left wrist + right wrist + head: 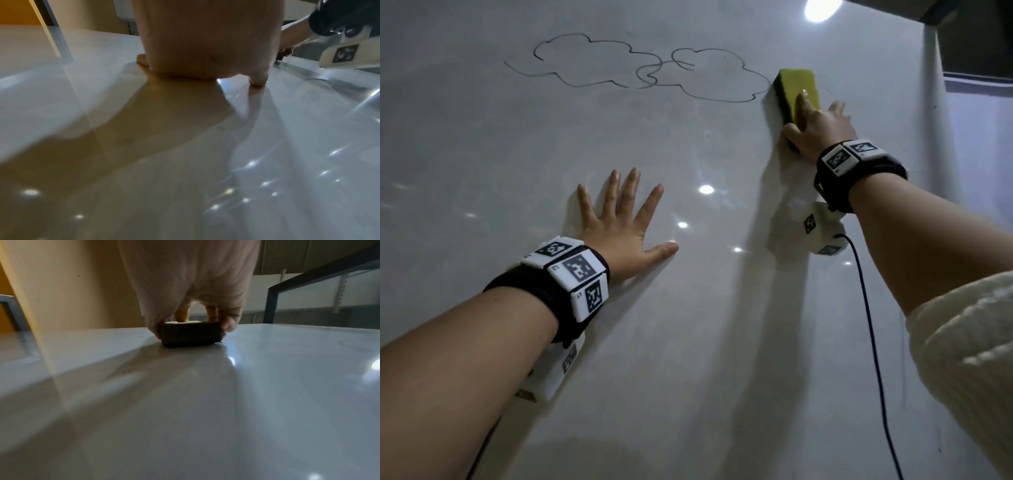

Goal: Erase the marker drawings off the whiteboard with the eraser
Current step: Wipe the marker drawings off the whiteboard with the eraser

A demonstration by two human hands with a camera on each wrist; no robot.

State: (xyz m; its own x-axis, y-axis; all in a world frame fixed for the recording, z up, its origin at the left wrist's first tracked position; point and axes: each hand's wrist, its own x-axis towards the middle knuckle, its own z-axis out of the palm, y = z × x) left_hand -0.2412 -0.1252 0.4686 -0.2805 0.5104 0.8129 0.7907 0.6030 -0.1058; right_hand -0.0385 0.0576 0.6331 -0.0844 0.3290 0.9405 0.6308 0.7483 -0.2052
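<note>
Near the upper right corner of the whiteboard (688,308), the eraser (796,92) is pressed flat against the surface by the right hand (820,128). A yellow back and a dark lower layer are shown by the eraser, the dark layer being laid against the board. It is gripped by its sides: the thumb is curled round the lower left edge, one finger is stretched along the yellow back, and further fingers are wrapped over the right side. From the right wrist view, the eraser (190,334) is seen end on, clamped between thumb and fingers of the right hand (191,288), with two fingers arched over its top.

Just to the left of the eraser, the marker drawings (640,66) are found along the upper edge of the board: two overlapping cloud outlines in thin dark line. The right end of the right-hand outline is met by the eraser's left edge.

Lower down, towards the middle of the board, the left hand (623,224) is laid flat on the surface, fingers straight and spread, nothing being held. In the left wrist view the heel of the left hand (205,48) is seen resting on the glossy board.

Banded trackers with printed squares are worn on both wrists, and a black cable (873,342) is hung down from the right one.
</note>
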